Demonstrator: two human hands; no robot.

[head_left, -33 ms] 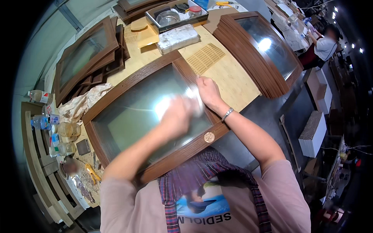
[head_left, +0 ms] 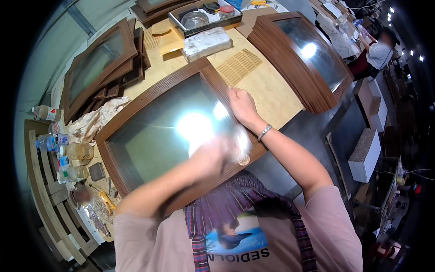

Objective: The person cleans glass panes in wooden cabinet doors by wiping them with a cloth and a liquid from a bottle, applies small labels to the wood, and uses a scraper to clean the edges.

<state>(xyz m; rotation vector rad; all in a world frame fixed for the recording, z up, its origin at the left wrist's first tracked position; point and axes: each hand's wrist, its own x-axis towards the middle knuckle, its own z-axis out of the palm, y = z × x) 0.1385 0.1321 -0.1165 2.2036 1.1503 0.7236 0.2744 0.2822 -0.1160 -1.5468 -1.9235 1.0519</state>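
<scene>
A brown wooden framed glass panel [head_left: 154, 149] lies tilted in front of me, its near rail against my apron. My left hand [head_left: 213, 154], smeared by motion, presses a white cloth [head_left: 242, 141] against the near right part of the glass. The cloth's edge reaches the frame's right rail, beside a round speckled disc [head_left: 244, 160] on the near rail. My right hand [head_left: 242, 105], with a metal bracelet at the wrist, is closed round the frame's right rail; its fingertips are partly hidden. Bright light reflects in the middle of the glass.
Stacked glazed frames stand at the far right [head_left: 299, 59] and far left [head_left: 97, 68]. Behind the panel are a white-wrapped block [head_left: 207, 44] and a tray [head_left: 206, 29] of containers. A crumpled cloth [head_left: 99, 119], bottles [head_left: 77, 152] and a yellow-handled tool [head_left: 107, 201] lie left. A person [head_left: 378, 54] works far right.
My left hand and the white cloth have slid across the glass toward me, to its near right corner. My right hand keeps its hold on the frame.
</scene>
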